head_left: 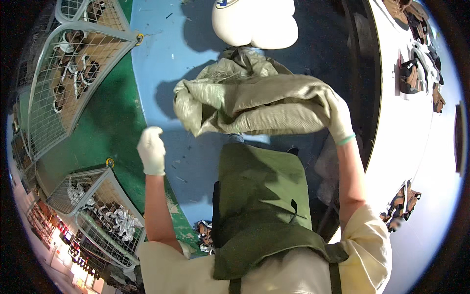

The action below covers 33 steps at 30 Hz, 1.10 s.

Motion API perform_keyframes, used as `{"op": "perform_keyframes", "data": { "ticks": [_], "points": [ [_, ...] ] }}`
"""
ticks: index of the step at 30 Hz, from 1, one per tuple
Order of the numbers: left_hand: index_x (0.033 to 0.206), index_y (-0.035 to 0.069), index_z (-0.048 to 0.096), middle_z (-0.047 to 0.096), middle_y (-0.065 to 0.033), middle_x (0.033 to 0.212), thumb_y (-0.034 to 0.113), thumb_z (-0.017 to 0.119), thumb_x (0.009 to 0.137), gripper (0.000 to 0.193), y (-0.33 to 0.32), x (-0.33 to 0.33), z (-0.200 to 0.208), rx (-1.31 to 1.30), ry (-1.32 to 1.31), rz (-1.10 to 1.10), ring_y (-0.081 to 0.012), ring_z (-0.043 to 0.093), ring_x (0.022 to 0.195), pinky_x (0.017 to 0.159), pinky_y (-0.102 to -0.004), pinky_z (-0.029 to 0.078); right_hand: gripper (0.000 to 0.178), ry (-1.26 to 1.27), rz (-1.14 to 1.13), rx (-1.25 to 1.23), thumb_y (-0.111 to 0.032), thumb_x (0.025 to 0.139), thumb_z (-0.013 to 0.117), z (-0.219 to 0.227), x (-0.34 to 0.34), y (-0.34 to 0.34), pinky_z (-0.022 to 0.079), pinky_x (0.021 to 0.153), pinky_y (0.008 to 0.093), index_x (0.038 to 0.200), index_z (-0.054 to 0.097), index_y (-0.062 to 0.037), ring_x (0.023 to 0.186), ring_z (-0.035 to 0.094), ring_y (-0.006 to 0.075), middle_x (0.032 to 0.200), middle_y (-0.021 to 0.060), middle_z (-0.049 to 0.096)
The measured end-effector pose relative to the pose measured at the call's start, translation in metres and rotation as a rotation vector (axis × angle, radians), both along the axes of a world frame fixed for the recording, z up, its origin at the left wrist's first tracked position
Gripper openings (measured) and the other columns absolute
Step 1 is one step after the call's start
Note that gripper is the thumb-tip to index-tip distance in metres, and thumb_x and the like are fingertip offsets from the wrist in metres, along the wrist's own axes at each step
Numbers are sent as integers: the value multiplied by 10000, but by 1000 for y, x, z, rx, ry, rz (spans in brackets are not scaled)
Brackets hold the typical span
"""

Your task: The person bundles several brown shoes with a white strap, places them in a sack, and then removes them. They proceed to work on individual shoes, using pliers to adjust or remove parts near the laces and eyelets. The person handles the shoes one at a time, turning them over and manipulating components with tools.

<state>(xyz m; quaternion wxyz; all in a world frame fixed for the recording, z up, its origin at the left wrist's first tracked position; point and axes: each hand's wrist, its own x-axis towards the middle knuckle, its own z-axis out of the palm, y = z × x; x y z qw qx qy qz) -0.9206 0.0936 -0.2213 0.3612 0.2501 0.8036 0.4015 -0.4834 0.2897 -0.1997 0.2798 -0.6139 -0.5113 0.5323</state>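
A grey-green woven sack (274, 105) hangs crumpled in front of me, its mouth partly gaping. My right hand (338, 115), in a pale glove with a green cuff, is closed on the sack's right end; the fingertips are partly hidden in its folds. Off to the left of the sack, apart from it, my left hand (152, 151) is raised in a white glove. Its fingers are curled into a fist, and nothing shows in them. A dark green apron (264, 181) covers my front.
Wire mesh carts (73, 78) holding shoes and sandals line the left side, on green floor. Ahead lies a white, bulging bundle (254, 24) above the blue floor (156, 29). A white table (396, 132) with several shoes (413, 76) runs along the right.
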Motion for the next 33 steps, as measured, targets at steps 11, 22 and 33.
{"op": "perform_keyframes", "data": {
  "ticks": [11, 22, 33],
  "points": [
    [1481, 113, 270, 213, -133, 1561, 366, 845, 629, 1059, 51, 106, -76, -287, 378, -993, -346, 220, 1431, 1166, -477, 215, 431, 157, -98, -293, -380, 1020, 444, 5, -30, -4, 490, 869, 280, 1161, 634, -20, 956, 621, 125, 1069, 71, 665],
    [1171, 47, 631, 575, -216, 1269, 436, 507, 900, 489, 40, 229, -75, -744, 57, -1897, -358, 547, 1181, 1005, -422, 422, 463, 559, -177, -279, -433, 1019, 410, -3, -26, 5, 495, 909, 320, 1239, 563, -56, 980, 603, 153, 1124, 58, 626],
    [1521, 135, 160, 146, -135, 1577, 454, 818, 670, 1122, 146, 163, -77, -472, 725, -818, -369, 198, 1430, 1128, -524, 264, 419, 778, -170, -443, -383, 1024, 427, -25, -3, 1, 464, 960, 317, 1265, 567, -69, 1074, 574, 158, 1202, 47, 614]
  ]
}}
